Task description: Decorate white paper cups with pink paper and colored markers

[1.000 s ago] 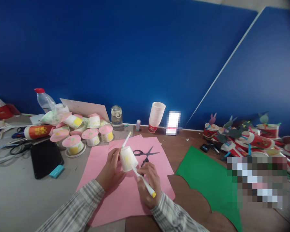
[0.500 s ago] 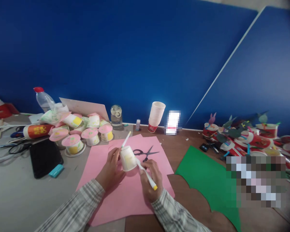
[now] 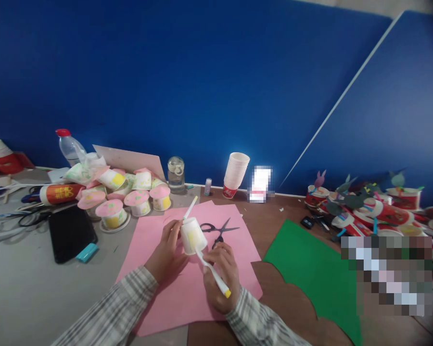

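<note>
My left hand (image 3: 169, 252) is closed around the side of a small white paper cup (image 3: 193, 235), which is tilted upside down and bears a pale yellow patch. A slender white stick with a yellowish tip (image 3: 190, 208) juts up by the left fingertips; whether they grip it is unclear. In my right hand (image 3: 222, 276) is a white marker (image 3: 216, 278) with a yellow end, its writing tip against the lower part of the cup. Pink paper sheets (image 3: 173, 302) lie beneath both hands. Dark scissors (image 3: 222, 230) rest partly open on the paper, just beyond the right hand.
Several cups with pink paper tops (image 3: 110, 211) stand at the left, near a black tablet-like slab (image 3: 72, 235) and a turquoise marker (image 3: 87, 253). Behind are a glass jar (image 3: 176, 175) and stacked cups (image 3: 235, 173). Green paper (image 3: 310, 269) and decorated red cups (image 3: 389, 211) lie right.
My right hand has shifted slightly left, bringing the marker's tip from the cup's right side onto its lower front. The left hand keeps its hold. The view has moved slightly.
</note>
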Demonstrator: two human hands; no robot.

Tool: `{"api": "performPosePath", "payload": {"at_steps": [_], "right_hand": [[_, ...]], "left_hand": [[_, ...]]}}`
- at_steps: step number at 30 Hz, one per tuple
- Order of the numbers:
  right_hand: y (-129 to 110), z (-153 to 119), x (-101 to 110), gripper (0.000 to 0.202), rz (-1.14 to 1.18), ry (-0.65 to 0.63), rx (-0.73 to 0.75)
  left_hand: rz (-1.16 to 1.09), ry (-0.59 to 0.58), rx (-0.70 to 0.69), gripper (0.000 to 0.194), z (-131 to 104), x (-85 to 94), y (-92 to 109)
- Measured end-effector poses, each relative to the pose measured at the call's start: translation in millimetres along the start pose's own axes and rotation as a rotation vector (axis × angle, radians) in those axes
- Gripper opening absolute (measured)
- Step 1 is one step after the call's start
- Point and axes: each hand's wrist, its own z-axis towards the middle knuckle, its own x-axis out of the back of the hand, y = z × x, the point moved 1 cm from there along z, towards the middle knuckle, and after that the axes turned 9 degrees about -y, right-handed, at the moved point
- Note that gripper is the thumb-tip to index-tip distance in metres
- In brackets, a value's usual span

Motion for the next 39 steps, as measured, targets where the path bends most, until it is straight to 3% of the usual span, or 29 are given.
{"api": "performPosePath", "payload": {"at_steps": [10,22,29,39], "right_hand": [[3.7,10.1,12.8,0.013,0.026,0.074,-0.107],[6.6,10.2,10.1,0.012,0.017,0.036,-0.079],[3.4,8.1,12.2,0.014,0.046,0.096,-0.063],[7.4,9.2,9.2,0.012,0.058,0.037,-0.075]], "left_hand": [[-0.009,-0.015,0.004,0.089,-1.1,0.9,0.4],[-0.011,-0.016,-0.011,0.085,-2.4,0.1,2.7],[0.002,-0.016,-0.011,0.088,-2.4,1.0,2.8],[0.061,-0.060,-0.045,0.086,-4.0,-0.9,2.9]]}}
